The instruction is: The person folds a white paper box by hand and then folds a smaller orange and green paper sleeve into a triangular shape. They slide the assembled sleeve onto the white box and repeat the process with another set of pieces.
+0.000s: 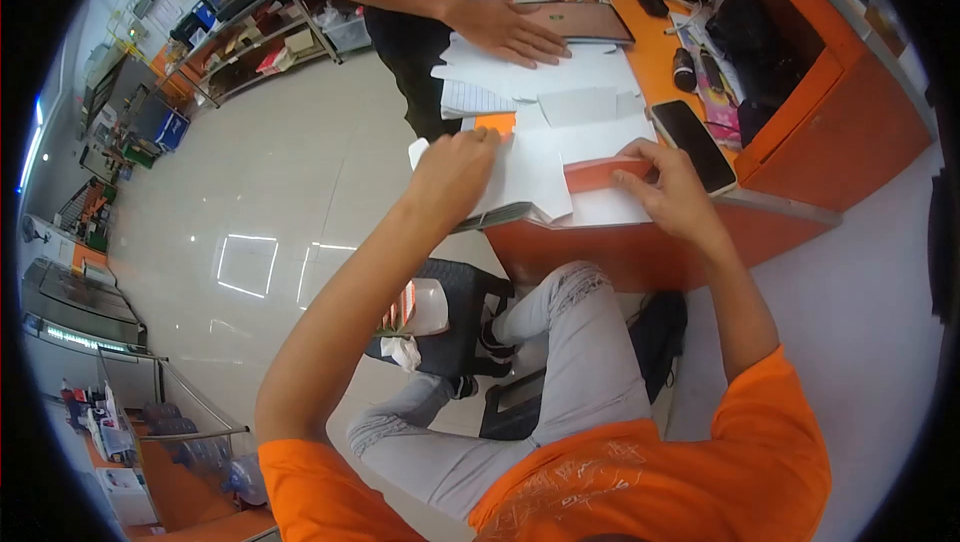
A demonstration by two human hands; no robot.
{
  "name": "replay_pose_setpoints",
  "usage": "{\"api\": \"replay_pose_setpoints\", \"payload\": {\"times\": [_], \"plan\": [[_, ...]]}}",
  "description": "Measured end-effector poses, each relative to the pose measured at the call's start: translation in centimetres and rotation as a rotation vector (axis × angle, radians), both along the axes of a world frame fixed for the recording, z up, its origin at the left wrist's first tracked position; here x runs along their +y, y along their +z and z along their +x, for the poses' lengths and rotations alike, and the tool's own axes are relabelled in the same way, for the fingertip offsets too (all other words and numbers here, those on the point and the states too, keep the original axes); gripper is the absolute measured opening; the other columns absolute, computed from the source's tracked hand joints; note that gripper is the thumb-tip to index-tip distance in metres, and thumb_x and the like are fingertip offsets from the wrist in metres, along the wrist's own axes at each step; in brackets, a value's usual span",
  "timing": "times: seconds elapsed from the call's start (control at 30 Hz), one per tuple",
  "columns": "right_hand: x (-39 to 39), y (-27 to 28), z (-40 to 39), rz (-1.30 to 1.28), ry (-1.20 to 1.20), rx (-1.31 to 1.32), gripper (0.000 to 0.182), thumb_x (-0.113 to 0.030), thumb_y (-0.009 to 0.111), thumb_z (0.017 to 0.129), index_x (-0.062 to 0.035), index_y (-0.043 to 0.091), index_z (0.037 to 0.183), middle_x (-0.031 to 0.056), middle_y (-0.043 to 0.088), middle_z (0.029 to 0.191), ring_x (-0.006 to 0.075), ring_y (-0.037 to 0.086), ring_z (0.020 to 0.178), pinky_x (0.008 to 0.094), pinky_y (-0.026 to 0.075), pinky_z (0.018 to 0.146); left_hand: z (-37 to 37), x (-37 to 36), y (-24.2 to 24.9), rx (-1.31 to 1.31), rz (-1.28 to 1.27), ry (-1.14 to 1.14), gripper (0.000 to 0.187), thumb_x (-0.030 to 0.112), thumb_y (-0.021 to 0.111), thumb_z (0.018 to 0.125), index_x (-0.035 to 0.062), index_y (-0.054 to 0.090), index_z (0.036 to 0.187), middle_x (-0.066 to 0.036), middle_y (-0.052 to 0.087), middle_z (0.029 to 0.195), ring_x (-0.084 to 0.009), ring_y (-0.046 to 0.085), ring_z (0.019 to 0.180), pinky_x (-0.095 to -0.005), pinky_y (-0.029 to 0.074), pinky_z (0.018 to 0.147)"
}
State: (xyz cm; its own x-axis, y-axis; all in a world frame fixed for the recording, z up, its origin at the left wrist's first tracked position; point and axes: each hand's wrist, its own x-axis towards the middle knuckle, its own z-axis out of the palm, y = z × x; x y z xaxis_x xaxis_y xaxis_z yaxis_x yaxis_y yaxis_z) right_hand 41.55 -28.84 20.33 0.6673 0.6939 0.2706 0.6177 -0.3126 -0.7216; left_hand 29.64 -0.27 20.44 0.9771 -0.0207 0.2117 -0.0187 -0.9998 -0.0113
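A white unfolded paper sheet with cut flaps (530, 167) lies on the near end of the orange desk. My right hand (668, 187) is closed at its right side, thumb and fingers pinching a salmon-red strip of card (592, 175). On the left side of the sheet rests my left hand (455, 174), its fingers curled together next to a small orange piece (495, 124). What those fingers grip is hidden. Under the white sheet show lined paper (475, 99) and a stack of page edges. A black phone (693, 145) lies just right of my right hand.
Across the desk, another person's hand (515, 34) lies flat on white paper beside a brown notebook (580, 22). Cables, a dark bottle (684, 70) and a black bag (765, 52) crowd the right. A black stool (455, 327) bearing a plastic container (428, 307) stands below left.
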Motion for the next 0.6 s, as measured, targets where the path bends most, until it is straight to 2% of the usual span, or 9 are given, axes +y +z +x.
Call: {"api": "replay_pose_setpoints", "payload": {"times": [0.03, 0.07, 0.27, 0.37, 0.4, 0.43, 0.5, 0.57, 0.6], "plan": [[-0.1, 0.2, -0.3, -0.02, -0.001, 0.037, 0.021, -0.016, 0.074, 0.094, 0.0022, 0.07, 0.104, 0.0122, 0.071, 0.089, 0.0195, 0.063, 0.079, 0.0323, 0.05, 0.074, -1.0, -0.7, 0.2, -0.062, -0.124, -0.081, 0.02, 0.004, 0.057, 0.095, -0.0051, 0.064, 0.111, -0.024, 0.071, 0.11, -0.0399, 0.071, 0.098, -0.0491, 0.057, 0.084], [-0.1, 0.1, -0.5, -0.043, -0.003, 0.077, 0.02, -0.016, 0.074, 0.094, 0.002, 0.071, 0.104, 0.0121, 0.072, 0.089, 0.0194, 0.063, 0.079, 0.0324, 0.05, 0.074, -1.6, -0.8, 0.6, 0.1, -0.218, -0.079, 0.031, 0.015, 0.048, 0.104, -0.0077, 0.061, 0.121, -0.033, 0.063, 0.129, -0.0443, 0.065, 0.117, -0.0505, 0.052, 0.1], [-0.4, -0.8, -0.5, 0.003, 0.03, 0.016, 0.02, -0.016, 0.074, 0.094, 0.0013, 0.072, 0.103, 0.0124, 0.073, 0.091, 0.0196, 0.063, 0.079, 0.0326, 0.05, 0.076, -2.3, -2.1, 1.1, 0.347, -0.106, -0.078, 0.06, 0.037, 0.034, 0.11, -0.01, 0.048, 0.143, -0.039, 0.031, 0.159, -0.0498, 0.029, 0.152, -0.0482, 0.028, 0.125], [-0.7, -0.9, -0.3, 0.0, 0.045, 0.017, 0.019, -0.016, 0.074, 0.094, 0.0014, 0.073, 0.103, 0.0122, 0.073, 0.091, 0.0196, 0.063, 0.081, 0.033, 0.051, 0.077, -2.4, -2.1, -2.0, 0.171, -0.274, 0.087, 0.065, 0.041, 0.037, 0.109, -0.0107, 0.044, 0.148, -0.039, 0.029, 0.16, -0.0497, 0.029, 0.152, -0.048, 0.03, 0.124], [-0.8, -1.1, -0.3, 0.009, 0.054, 0.004, 0.019, -0.016, 0.074, 0.094, 0.0014, 0.073, 0.103, 0.0122, 0.073, 0.091, 0.0196, 0.063, 0.081, 0.033, 0.051, 0.077, -2.5, -1.9, -3.0, -0.043, -0.207, 0.031, 0.057, 0.031, 0.054, 0.103, -0.0092, 0.053, 0.142, -0.039, 0.048, 0.147, -0.0512, 0.047, 0.14, -0.0487, 0.042, 0.117], [-0.9, -1.2, -0.2, 0.032, 0.082, 0.014, 0.019, -0.015, 0.074, 0.094, 0.0015, 0.073, 0.103, 0.0118, 0.073, 0.091, 0.0192, 0.063, 0.081, 0.0329, 0.05, 0.077, -2.4, -0.8, -2.0, -0.061, -0.196, 0.036, 0.057, 0.031, 0.054, 0.103, -0.0092, 0.053, 0.142, -0.039, 0.048, 0.147, -0.0512, 0.047, 0.14, -0.0487, 0.042, 0.117], [-0.8, -1.0, 0.1, 0.066, 0.112, 0.014, 0.018, -0.015, 0.074, 0.094, 0.0016, 0.074, 0.103, 0.0115, 0.074, 0.092, 0.0188, 0.063, 0.082, 0.0328, 0.05, 0.078, -1.9, 3.6, 0.8, -0.135, -0.624, 0.145, 0.065, 0.032, 0.064, 0.098, -0.0158, 0.05, 0.14, -0.036, 0.056, 0.141, -0.0528, 0.053, 0.132, -0.05, 0.044, 0.113], [-0.9, -1.0, -0.1, 0.041, 0.098, 0.089, 0.017, -0.014, 0.074, 0.095, 0.0016, 0.074, 0.102, 0.0106, 0.074, 0.092, 0.0177, 0.063, 0.083, 0.0322, 0.05, 0.078, -1.7, 8.3, -0.4, -0.42, -0.34, 0.239, 0.063, 0.028, 0.074, 0.089, -0.0177, 0.057, 0.128, -0.03, 0.07, 0.117, -0.0444, 0.07, 0.107, -0.0472, 0.056, 0.094], [-1.0, -1.1, -0.2, 0.049, 0.1, 0.086, 0.017, -0.014, 0.074, 0.095, 0.0016, 0.074, 0.102, 0.0106, 0.074, 0.092, 0.0177, 0.063, 0.083, 0.0322, 0.05, 0.078, -2.3, 9.0, 0.1, -0.424, -0.332, 0.238, 0.063, 0.028, 0.074, 0.089, -0.0177, 0.057, 0.128, -0.03, 0.07, 0.117, -0.0444, 0.07, 0.107, -0.0472, 0.056, 0.094]]}}
